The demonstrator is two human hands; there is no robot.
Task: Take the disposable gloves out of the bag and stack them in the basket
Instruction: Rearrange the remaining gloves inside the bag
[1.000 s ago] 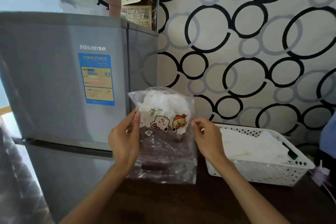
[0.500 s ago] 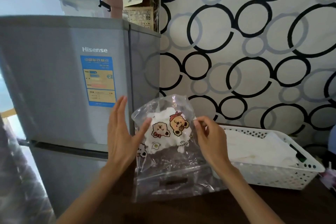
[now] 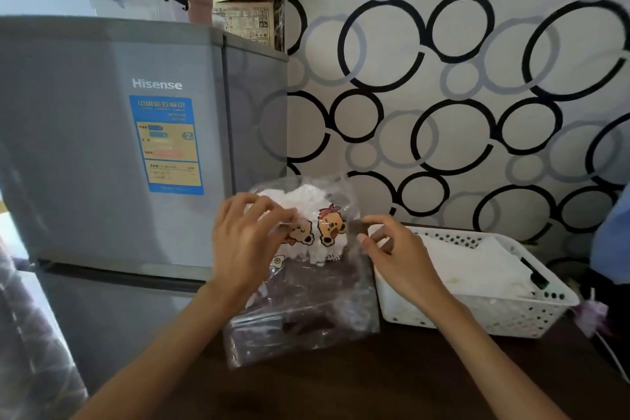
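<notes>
Nearest the viewer, two bare forearms rise from the lower edge over a dark table [image 3: 392, 385], on which the clear plastic bag [image 3: 306, 303] stands; all positions below are given relative to this bag. The bag is held roughly upright, its long axis running from the table up toward the wall, its lower half flattened, apparently empty, and resting on the tabletop. The left hand [image 3: 245, 235] lies against the bag's left upper face, fingers curled and spread over the film near the printed cartoon bears; whether it pinches the plastic or only presses on it cannot be told. The right hand [image 3: 399, 252] sits at the bag's right edge, thumb and forefinger closed together on the film there, so it appears to be grasping the bag's side. The disposable gloves [image 3: 300, 198], a crumpled white mass, are bunched in the bag's top part, above both hands and slightly nearer the left one. Judged from this, the gloves lie upward and away from both grips, so the bag's mouth must be found before they come out. To the bag's right, just beside it, stands the white perforated basket [image 3: 531, 314], already holding white sheeted material. To the bag's left and behind it stands a grey refrigerator [image 3: 102, 147]; farthest back is the circle-patterned wall [image 3: 460, 95].
</notes>
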